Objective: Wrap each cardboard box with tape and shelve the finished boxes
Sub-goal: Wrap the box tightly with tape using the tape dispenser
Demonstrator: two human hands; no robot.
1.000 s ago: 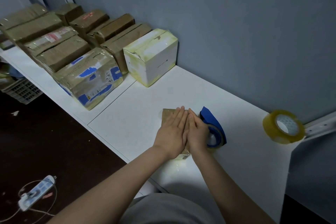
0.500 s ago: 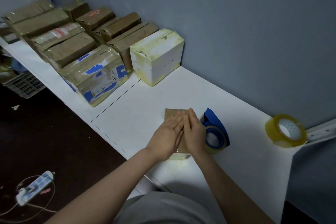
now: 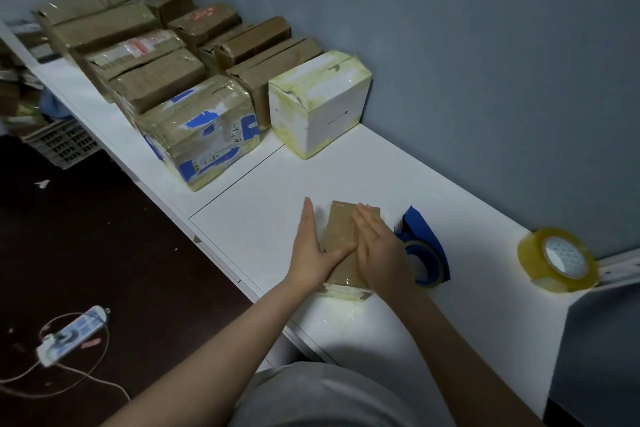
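We are reading nothing: the red-and-white label (image 3: 142,45) is too blurred. We are working at a white table (image 3: 381,166) against a grey-blue wall (image 3: 450,45). The small brown taped cardboard box (image 3: 341,236) is lying near its front edge, long axis pointing away from us. Our left hand (image 3: 311,250) is pressing its left side, our right hand (image 3: 379,250) its top, fingers straight.

Open shelf (image 3: 263,204) leftward; tape dispenser (image 3: 424,239) just right of box (image 3: 341,229).
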